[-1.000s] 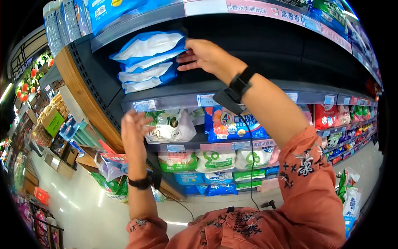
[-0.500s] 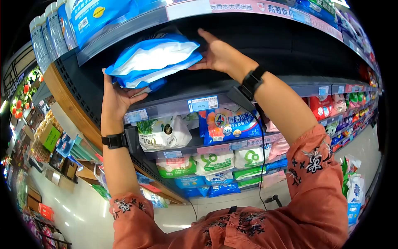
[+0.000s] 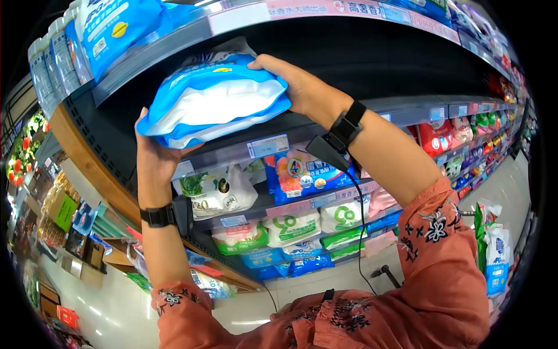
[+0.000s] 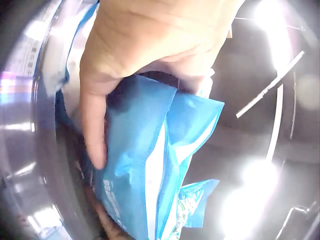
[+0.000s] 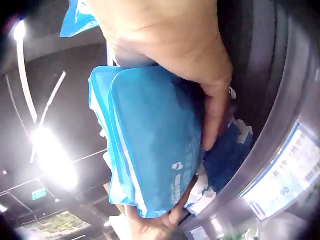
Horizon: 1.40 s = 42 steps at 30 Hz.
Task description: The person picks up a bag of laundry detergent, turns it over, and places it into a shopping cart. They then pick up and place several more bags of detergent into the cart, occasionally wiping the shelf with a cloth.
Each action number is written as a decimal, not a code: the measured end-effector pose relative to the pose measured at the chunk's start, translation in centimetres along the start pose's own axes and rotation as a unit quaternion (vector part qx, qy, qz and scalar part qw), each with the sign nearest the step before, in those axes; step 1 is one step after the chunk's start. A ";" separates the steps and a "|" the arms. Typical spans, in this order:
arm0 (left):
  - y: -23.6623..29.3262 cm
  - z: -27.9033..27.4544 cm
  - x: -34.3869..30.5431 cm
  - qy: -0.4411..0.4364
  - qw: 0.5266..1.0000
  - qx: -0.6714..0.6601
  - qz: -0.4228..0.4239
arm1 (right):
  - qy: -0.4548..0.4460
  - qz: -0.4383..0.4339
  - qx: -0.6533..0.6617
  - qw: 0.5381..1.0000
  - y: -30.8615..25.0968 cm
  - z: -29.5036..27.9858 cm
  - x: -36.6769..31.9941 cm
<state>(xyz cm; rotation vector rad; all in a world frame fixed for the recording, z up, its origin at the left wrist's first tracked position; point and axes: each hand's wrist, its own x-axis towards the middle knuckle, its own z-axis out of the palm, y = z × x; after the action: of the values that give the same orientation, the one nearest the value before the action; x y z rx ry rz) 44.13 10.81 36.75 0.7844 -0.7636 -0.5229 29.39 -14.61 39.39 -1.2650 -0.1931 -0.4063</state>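
Note:
Two bare hands hold a blue-and-white bag (image 3: 218, 104) between them at the front of a dark shelf in the head view. The left hand (image 3: 160, 148) grips its left end from below, and the right hand (image 3: 293, 84) grips the right end, thumb on top. In the left wrist view the left hand (image 4: 155, 40) has its thumb along the blue side of the bag (image 4: 132, 150). Seen from the right wrist, the right hand (image 5: 170, 40) lies over the near end of the bag (image 5: 155, 135), with the other hand at the far end.
The shelf edge with price labels (image 3: 267, 146) runs just below the bag. Bags of other kinds (image 3: 224, 189) fill the lower shelves. Overhead, a label strip (image 3: 325, 9) borders an upper shelf. A wooden end panel (image 3: 93, 174) stands at the left.
The left hand has risen from the lower shelf to take hold of the bag's left end. Both hands have brought the bag forward, and its printed top face now shows more.

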 end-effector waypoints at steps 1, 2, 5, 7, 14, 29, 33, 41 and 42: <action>-0.5 0.2 -0.3 0.000 1.000 -0.020 0.002 | 0.006 -0.002 -0.003 1.000 -0.6 0.5 -1.5; -1.1 0.3 -0.8 0.001 0.999 -0.040 0.003 | 0.013 -0.003 -0.007 1.000 -1.0 0.6 -2.8; -2.9 -2.0 -1.6 0.029 0.992 -0.118 0.028 | 0.015 -0.013 0.012 1.000 -1.2 -0.5 -5.8; -4.5 -1.8 -3.5 0.015 0.996 -0.048 0.068 | 0.043 -0.008 0.038 0.998 -1.6 -0.8 -9.7; -14.6 6.0 -11.0 0.015 0.857 0.389 0.339 | 0.155 -0.075 -0.031 0.984 -1.0 -4.2 -26.0; -39.1 35.7 -19.6 -0.476 0.878 -0.007 -0.058 | 0.583 -0.190 -0.131 0.779 -3.8 -4.2 -65.7; -42.0 45.5 -25.6 -0.464 0.780 -0.117 -0.403 | 0.661 -0.221 -0.124 0.707 -3.6 -3.1 -74.0; -48.0 60.3 -32.9 -0.598 0.664 -0.112 -0.434 | 0.758 -0.214 -0.147 0.599 -5.0 -3.3 -86.7; -49.2 61.8 -33.6 -0.606 0.658 -0.105 -0.435 | 0.766 -0.209 -0.147 0.590 -5.0 -3.8 -88.2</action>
<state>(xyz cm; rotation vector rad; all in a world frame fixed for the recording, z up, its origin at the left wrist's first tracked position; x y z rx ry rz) -31.26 -23.18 13.65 0.4438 -1.4888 -2.1181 -53.44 -2.66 10.88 -0.7521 1.1410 -1.8579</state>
